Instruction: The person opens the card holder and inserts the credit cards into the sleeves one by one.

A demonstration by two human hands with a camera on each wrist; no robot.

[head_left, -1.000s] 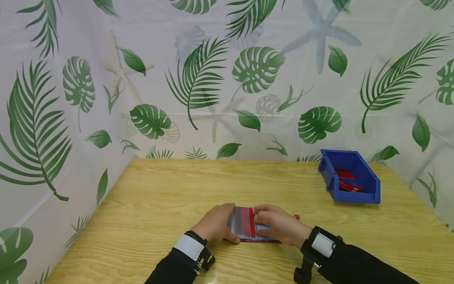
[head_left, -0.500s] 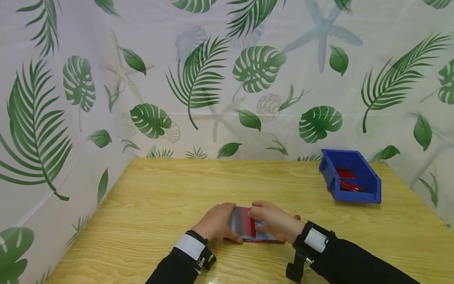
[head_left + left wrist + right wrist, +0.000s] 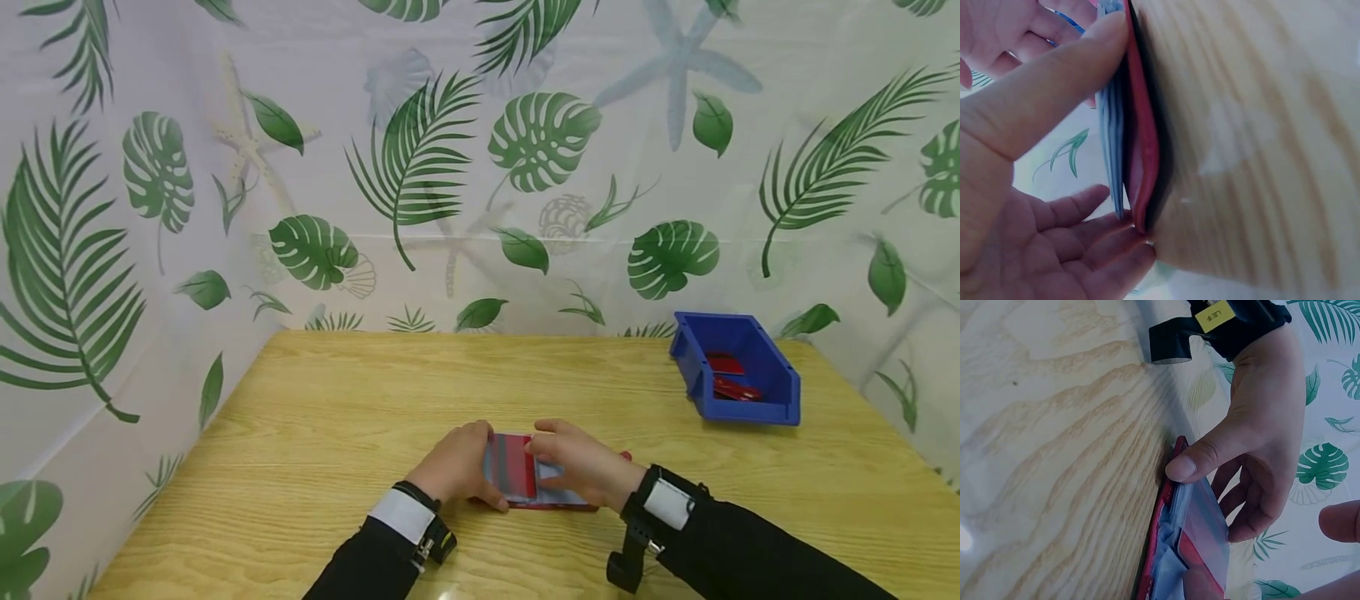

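Observation:
A card holder [image 3: 558,497] with a red cover and clear plastic sleeves lies opened on the table. In its left sleeve sits a red card [image 3: 512,467] with a grey stripe, its bright red right edge showing. My left hand [image 3: 459,465] grips the holder's left side, thumb on the near edge and fingers at the far edge. In the left wrist view, several sleeve layers [image 3: 1111,131] stand apart from the red cover [image 3: 1144,137]. My right hand [image 3: 581,462] is at the card's right edge, fingertips touching it, with one finger [image 3: 1340,522] raised off it in the right wrist view.
A blue bin [image 3: 750,412] stands at the back right of the wooden table [image 3: 360,392], with several red cards [image 3: 735,388] inside. Behind the table hangs a leaf-patterned cloth [image 3: 450,167]. Both wrists wear black straps with cameras.
My right hand has shifted slightly left, its fingers now over the red card's edge. My left hand keeps its grip on the card holder. The head view has shifted slightly.

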